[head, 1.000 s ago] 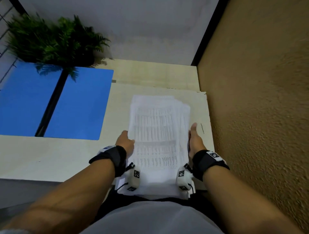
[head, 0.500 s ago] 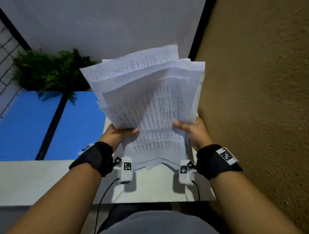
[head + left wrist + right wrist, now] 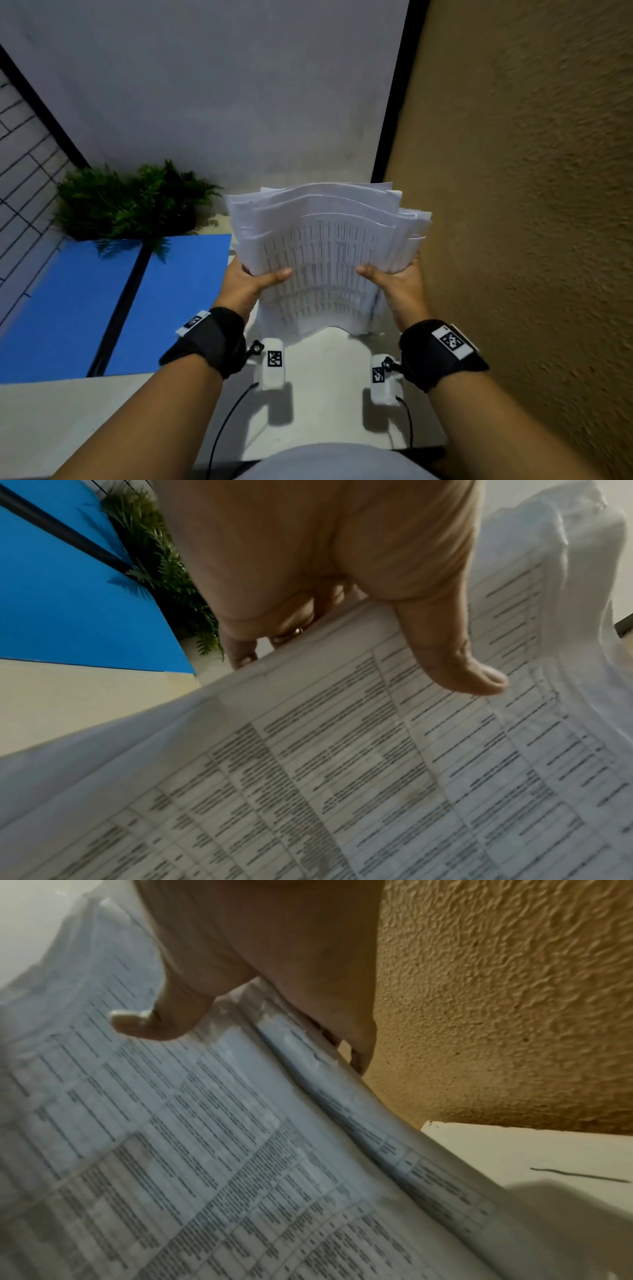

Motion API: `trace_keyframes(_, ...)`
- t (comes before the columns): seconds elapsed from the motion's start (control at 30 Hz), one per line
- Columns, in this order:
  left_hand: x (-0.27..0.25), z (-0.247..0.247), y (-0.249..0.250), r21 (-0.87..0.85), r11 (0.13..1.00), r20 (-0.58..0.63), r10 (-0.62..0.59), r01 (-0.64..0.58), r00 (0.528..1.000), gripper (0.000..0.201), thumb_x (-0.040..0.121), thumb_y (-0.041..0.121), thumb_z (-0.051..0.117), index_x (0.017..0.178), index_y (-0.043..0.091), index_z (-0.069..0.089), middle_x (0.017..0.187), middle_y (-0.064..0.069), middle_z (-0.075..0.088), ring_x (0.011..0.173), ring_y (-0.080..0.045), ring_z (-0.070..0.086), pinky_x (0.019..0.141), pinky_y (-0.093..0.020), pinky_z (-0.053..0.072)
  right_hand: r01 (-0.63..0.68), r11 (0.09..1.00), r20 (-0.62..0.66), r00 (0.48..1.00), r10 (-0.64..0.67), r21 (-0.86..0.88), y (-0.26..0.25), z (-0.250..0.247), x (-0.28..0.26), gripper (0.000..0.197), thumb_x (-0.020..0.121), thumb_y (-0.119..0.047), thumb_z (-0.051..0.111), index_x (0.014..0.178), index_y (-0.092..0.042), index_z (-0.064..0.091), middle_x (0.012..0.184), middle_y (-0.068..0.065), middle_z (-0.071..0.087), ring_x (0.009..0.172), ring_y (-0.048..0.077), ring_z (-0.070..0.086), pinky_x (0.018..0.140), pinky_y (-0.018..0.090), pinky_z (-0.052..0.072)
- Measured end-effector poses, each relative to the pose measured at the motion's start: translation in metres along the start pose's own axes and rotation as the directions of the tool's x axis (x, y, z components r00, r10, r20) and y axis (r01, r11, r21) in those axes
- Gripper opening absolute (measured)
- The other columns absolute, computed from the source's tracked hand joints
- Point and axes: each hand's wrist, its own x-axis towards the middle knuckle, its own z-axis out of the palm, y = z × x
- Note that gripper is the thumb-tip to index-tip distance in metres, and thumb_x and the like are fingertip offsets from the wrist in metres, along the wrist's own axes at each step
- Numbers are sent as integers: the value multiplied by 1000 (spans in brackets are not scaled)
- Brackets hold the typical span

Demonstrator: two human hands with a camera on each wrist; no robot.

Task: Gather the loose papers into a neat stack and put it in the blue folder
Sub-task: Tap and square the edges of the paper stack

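Note:
A bundle of printed papers (image 3: pixel 322 260) stands nearly upright on its bottom edge on the pale table (image 3: pixel 329 370), its sheets fanned and uneven at the top. My left hand (image 3: pixel 251 279) grips the bundle's left side, thumb across the front sheet. My right hand (image 3: pixel 394 279) grips the right side the same way. In the left wrist view the thumb (image 3: pixel 455 666) lies on the printed papers (image 3: pixel 342 764), fingers behind them. The right wrist view shows the thumb (image 3: pixel 161 1020) on the front of the papers (image 3: pixel 205 1150). The blue folder (image 3: pixel 102 301) lies open flat at the left.
A green potted plant (image 3: pixel 130 202) stands at the folder's far end. A textured tan wall (image 3: pixel 531 205) runs close along the right of the table. A grey wall (image 3: pixel 222 85) is behind. The table's near edge lies just in front of my body.
The papers lay flat on the table a second ago. Both hands lifted them upright, then lowered them so the bottom edge meets the table.

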Motion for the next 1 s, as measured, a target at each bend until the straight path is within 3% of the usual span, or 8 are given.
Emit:
trace_keyframes(0.17,-3,8,-1,26,999,81,-34,32,996,76,45,29,91,116,14,67,111,-6,76,109,-25,69,92,-39,55,-38,999,70,997,36,27,2,6,-8,82,55,-21,93,126,-6,54,121,18,67,112,33,67,87,51,57)
trace_keyframes(0.3,0,-1,-2,1,1000,38,-8,7,999,90,39,38,95,120,12,64,107,-3,76,108,-24,69,88,-37,57,-9,1000,-74,997,11,26,-3,-3,-6,88,57,-15,91,132,-9,43,122,14,65,104,25,70,76,33,62)
trace_keyframes(0.37,-2,3,0,12,1000,84,-6,5,996,82,42,33,93,118,16,64,106,-1,77,106,-21,70,86,-33,58,-7,1000,-12,1000,8,28,-6,2,-8,85,60,-7,89,131,-14,44,122,12,66,106,24,70,80,39,61)
trace_keyframes(0.43,-5,10,2,8,1000,122,-1,0,992,80,49,29,91,122,15,63,112,-4,76,109,-22,70,90,-37,56,5,1000,48,999,-4,-20,-7,10,-9,92,53,-16,95,132,-18,46,123,9,66,111,25,68,87,46,58)
trace_keyframes(0.6,-3,7,11,-42,998,53,56,-54,997,99,40,46,96,126,10,61,109,-3,76,101,-16,73,80,-26,59,75,997,-98,992,-73,19,-18,9,-9,93,56,-25,87,135,-19,40,123,6,63,105,17,68,73,23,60)
trace_keyframes(0.73,-7,14,14,-22,997,87,75,-74,993,92,50,41,92,130,12,58,112,-4,75,106,-19,71,82,-29,59,116,992,10,993,-116,-47,-21,17,-9,100,54,-39,92,137,-31,36,131,5,59,116,22,64,88,42,59)
trace_keyframes(0.9,-8,15,26,-71,987,-62,141,-146,988,104,43,64,89,130,21,53,119,-4,70,108,-20,68,86,-33,58,296,946,-147,938,-314,-131,-34,18,-7,87,70,-54,77,143,-45,31,150,5,38,132,23,49,95,36,54)
trace_keyframes(1.0,-11,18,32,-71,984,-85,158,-164,984,88,44,72,84,120,39,53,116,4,68,106,-16,68,86,-34,58,431,843,-66,878,-474,-323,-43,19,-5,66,79,-44,74,136,-50,43,145,0,38,132,13,45,99,27,49)
